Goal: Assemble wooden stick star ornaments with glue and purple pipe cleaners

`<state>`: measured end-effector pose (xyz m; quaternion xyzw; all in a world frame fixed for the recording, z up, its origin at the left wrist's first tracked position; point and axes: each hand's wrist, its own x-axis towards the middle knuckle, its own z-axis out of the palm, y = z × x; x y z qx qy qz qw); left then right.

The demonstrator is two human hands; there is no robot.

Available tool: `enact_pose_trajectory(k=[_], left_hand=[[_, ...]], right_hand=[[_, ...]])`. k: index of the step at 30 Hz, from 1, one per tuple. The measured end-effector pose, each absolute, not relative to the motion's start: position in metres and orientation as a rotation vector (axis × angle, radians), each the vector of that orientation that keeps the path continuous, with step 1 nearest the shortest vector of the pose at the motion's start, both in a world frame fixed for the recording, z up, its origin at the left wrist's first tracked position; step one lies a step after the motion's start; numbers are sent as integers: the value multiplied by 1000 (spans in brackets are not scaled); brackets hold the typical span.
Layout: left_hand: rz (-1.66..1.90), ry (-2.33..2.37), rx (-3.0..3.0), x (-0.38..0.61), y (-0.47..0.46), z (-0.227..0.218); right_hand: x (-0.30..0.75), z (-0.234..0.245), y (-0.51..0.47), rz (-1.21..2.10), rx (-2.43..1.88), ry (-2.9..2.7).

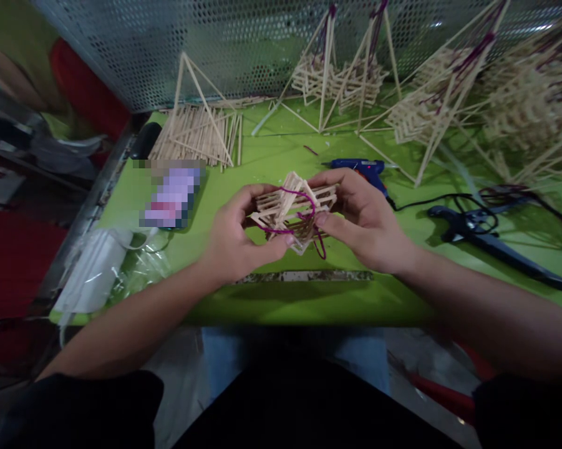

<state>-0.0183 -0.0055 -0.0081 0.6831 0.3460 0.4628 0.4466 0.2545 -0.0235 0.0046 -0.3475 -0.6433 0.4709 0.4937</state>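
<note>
Head view: stick frame (286,204) part-hidden

Light is soft and rather dim, brightest on the middle of the green table (266,153), whose front edge falls into shadow. Small white glints show on the mesh (145,50) at upper right and on the plastic (143,271). The stick frame (287,209) is fairly clear; the models (528,106) at far right smear into blur. Wide-angle stretching pulls the edges outward. Coarse pixel blocks cover the phone (173,193). The black sleeves (88,408) lose nearly all detail.
</note>
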Motion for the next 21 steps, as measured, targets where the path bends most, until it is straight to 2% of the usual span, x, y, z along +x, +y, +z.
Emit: enact_pose_trajectory(k=[12, 21], left_hand=[[1249, 791, 1757, -18, -4, -12], [1237, 800, 1779, -18, -6, -12]], right_hand=[[261, 9, -22, 1020, -831, -1597], [266, 22, -18, 1252, -857, -1462]])
